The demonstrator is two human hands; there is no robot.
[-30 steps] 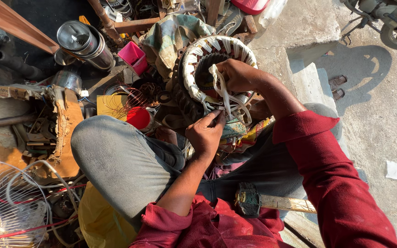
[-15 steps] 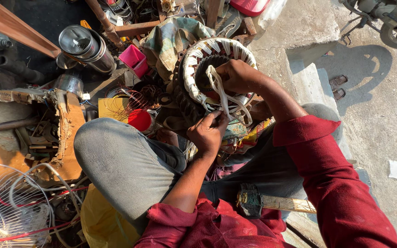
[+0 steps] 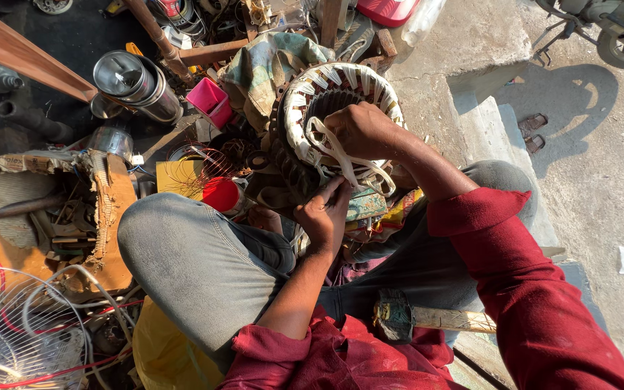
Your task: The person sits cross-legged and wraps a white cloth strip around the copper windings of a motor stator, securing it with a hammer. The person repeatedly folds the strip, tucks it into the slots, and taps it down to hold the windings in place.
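Cluttered workshop floor. Right hand [image 3: 361,128] grips the motor winding [image 3: 341,97]; left hand [image 3: 324,211] pinches white tape [image 3: 341,155]. Overpulling may tear the tape.

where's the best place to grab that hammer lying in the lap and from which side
Grip the hammer on its pale wooden handle, coming down from above on the right side. The handle lies flat across the lap with its length exposed, while the rusty head sits against red cloth near the body.
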